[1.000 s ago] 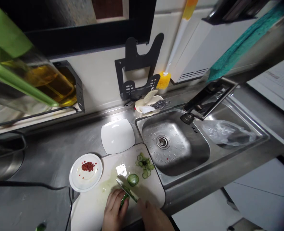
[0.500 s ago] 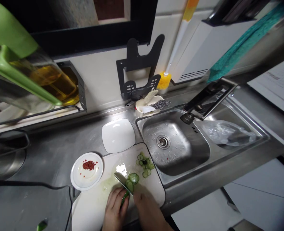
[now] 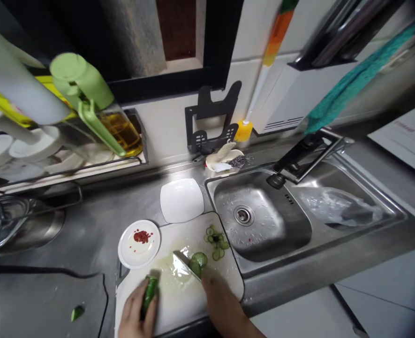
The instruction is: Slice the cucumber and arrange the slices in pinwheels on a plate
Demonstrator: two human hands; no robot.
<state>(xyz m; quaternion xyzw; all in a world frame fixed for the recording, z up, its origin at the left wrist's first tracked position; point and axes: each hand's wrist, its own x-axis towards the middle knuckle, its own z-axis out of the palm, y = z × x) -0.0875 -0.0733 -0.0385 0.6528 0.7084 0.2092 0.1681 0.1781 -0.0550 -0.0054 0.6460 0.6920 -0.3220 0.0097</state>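
My left hand (image 3: 137, 307) is closed around a length of green cucumber (image 3: 150, 292) over the left part of the white cutting board (image 3: 179, 300). In my right hand (image 3: 216, 291) is a kitchen knife (image 3: 184, 264), its blade pointing to the upper left, low over the board. Round cucumber slices (image 3: 198, 263) lie right against the blade's far side. A looser group of cucumber slices (image 3: 217, 244) rests near the board's right edge. The knife's handle is hidden in my right hand. Wet juice shines on the board between my hands.
Behind the board is a white square plate (image 3: 182, 201); to its left, a round plate (image 3: 126, 251) holds small red pieces. The steel sink (image 3: 263, 211) adjoins the board's right side, under a black faucet (image 3: 281, 169). A cucumber end (image 3: 77, 313) lies far left. An oil bottle (image 3: 123, 134) stands on a shelf.
My left hand has moved left, away from the knife, taking the cucumber piece with it. The knife stays beside the slices in my right hand. The camera view has shifted.
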